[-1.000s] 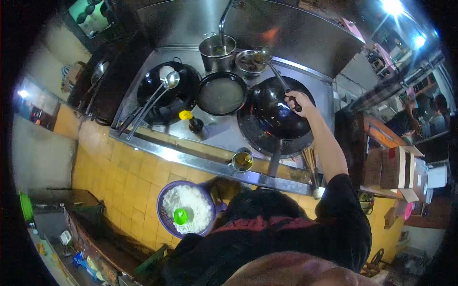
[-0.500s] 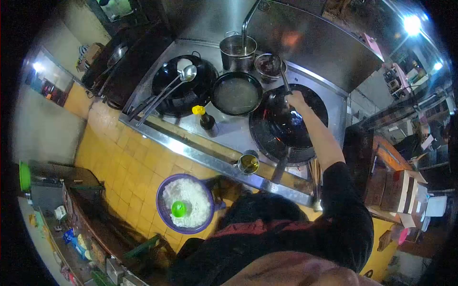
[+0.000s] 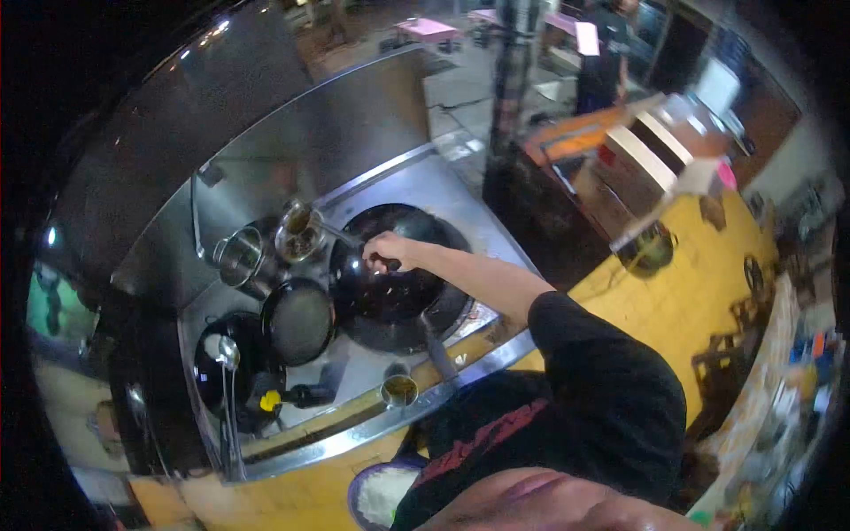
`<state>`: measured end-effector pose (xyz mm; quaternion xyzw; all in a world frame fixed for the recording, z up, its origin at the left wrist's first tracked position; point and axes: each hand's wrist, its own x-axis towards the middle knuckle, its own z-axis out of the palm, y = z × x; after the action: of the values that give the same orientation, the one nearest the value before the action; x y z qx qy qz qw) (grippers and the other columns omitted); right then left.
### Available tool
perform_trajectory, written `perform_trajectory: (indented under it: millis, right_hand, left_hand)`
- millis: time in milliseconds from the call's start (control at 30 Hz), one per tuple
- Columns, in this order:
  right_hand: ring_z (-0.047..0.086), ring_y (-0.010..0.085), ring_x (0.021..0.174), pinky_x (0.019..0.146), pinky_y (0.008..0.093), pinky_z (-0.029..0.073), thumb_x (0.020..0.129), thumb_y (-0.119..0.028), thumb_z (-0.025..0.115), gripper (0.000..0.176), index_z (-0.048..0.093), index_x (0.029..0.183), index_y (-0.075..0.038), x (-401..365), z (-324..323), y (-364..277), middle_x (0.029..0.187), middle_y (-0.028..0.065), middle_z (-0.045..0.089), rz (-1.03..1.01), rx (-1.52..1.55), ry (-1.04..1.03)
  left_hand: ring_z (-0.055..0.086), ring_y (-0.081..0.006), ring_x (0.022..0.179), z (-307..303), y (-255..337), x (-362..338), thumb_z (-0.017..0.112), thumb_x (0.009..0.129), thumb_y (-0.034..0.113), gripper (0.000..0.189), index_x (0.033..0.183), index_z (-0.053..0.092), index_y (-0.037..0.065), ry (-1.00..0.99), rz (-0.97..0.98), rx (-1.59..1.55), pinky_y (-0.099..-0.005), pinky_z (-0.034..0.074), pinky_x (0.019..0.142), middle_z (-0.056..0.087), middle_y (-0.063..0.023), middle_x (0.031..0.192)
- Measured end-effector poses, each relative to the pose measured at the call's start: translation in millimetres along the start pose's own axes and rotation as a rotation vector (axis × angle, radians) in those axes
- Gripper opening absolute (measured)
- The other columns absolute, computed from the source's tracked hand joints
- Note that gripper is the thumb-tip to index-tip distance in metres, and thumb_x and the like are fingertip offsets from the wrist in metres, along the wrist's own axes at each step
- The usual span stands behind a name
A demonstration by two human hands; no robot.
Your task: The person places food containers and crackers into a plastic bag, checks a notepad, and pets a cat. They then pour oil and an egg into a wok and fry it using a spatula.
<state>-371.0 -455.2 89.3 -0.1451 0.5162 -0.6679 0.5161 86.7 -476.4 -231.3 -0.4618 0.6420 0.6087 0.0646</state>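
My right hand (image 3: 387, 252) is closed around the dark handle of a ladle (image 3: 341, 234), stretched out above a large black wok (image 3: 394, 305) on the steel stove. The ladle's bowl is at the small metal pot (image 3: 302, 255) beside the wok, which has dark contents. A taller steel pot (image 3: 243, 257) and a black pan (image 3: 299, 323) stand close by. My left hand is out of view.
Ladles (image 3: 228, 354) lie across another black wok (image 3: 209, 376) at the left. A yellow-capped bottle (image 3: 310, 396) and a metal cup (image 3: 400, 390) are near the front edge. Rice fills a purple basket (image 3: 358, 496) below. Beyond the stove a person (image 3: 606, 57) stands.
The head view has swung to the right, so the stove now appears turned and farther left. My right hand keeps its hold on the ladle near the small pot.
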Motion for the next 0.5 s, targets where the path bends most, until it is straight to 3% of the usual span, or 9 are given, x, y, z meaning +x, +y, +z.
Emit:
perform_trajectory:
  millis: [67, 100, 133, 233, 400, 500]
  right_hand:
    - [0.045, 0.0111, 0.044, 0.038, 0.0246, 0.037, 0.076, -0.004, 0.051, 0.004, 0.053, 0.074, 0.000, -29, -19, -7, 0.059, 0.0070, 0.050, 0.063, 0.073, -0.037]
    - [0.044, 0.0110, 0.043, 0.036, 0.0244, 0.036, 0.075, -0.004, 0.052, 0.004, 0.053, 0.077, 0.000, -51, -25, -9, 0.059, 0.0075, 0.051, -0.020, 0.027, -0.041]
    - [0.045, 0.0116, 0.044, 0.036, 0.0237, 0.036, 0.074, -0.003, 0.053, 0.003, 0.053, 0.073, -0.001, -71, -32, -12, 0.060, 0.0085, 0.051, 0.086, 0.125, -0.025]
    - [0.047, 0.0120, 0.043, 0.036, 0.0240, 0.036, 0.071, -0.003, 0.054, 0.006, 0.054, 0.066, 0.000, -118, -56, 0, 0.058, 0.0081, 0.051, 0.029, 0.024, 0.001]
    - [0.047, 0.0135, 0.040, 0.036, 0.0260, 0.038, 0.070, -0.007, 0.054, 0.009, 0.054, 0.063, 0.000, -175, -67, 54, 0.054, 0.0079, 0.051, 0.101, 0.030, 0.129]
    - [0.051, 0.0135, 0.043, 0.039, 0.0279, 0.041, 0.068, -0.011, 0.053, 0.011, 0.055, 0.071, 0.000, -192, -76, 80, 0.053, 0.0067, 0.051, 0.057, -0.443, 0.176]
  left_hand:
    - [0.058, -0.0197, 0.066, 1, 16, 10, 0.050, 0.083, 0.028, 0.029, 0.080, 0.061, 0.001, -0.044, 0.007, 0.053, -0.0337, 0.045, 0.059, 0.061, -0.0090, 0.071]
    - [0.058, -0.0198, 0.066, 2, 22, 14, 0.050, 0.083, 0.028, 0.029, 0.080, 0.061, 0.001, -0.062, 0.010, 0.070, -0.0338, 0.045, 0.059, 0.061, -0.0091, 0.071]
    - [0.058, -0.0198, 0.066, 4, 27, 17, 0.050, 0.083, 0.028, 0.029, 0.080, 0.061, 0.001, -0.080, 0.011, 0.093, -0.0339, 0.045, 0.059, 0.061, -0.0092, 0.071]
    - [0.058, -0.0200, 0.066, 18, 45, 29, 0.050, 0.082, 0.029, 0.030, 0.080, 0.061, 0.001, -0.116, 0.017, 0.125, -0.0341, 0.045, 0.059, 0.061, -0.0095, 0.071]
    - [0.058, -0.0202, 0.066, 15, 52, 27, 0.051, 0.082, 0.029, 0.030, 0.080, 0.061, 0.001, -0.144, 0.025, 0.193, -0.0344, 0.045, 0.059, 0.062, -0.0100, 0.071]
    - [0.059, -0.0204, 0.067, 13, 55, 18, 0.051, 0.082, 0.030, 0.030, 0.080, 0.061, 0.001, -0.158, 0.032, 0.213, -0.0346, 0.045, 0.059, 0.062, -0.0103, 0.072]
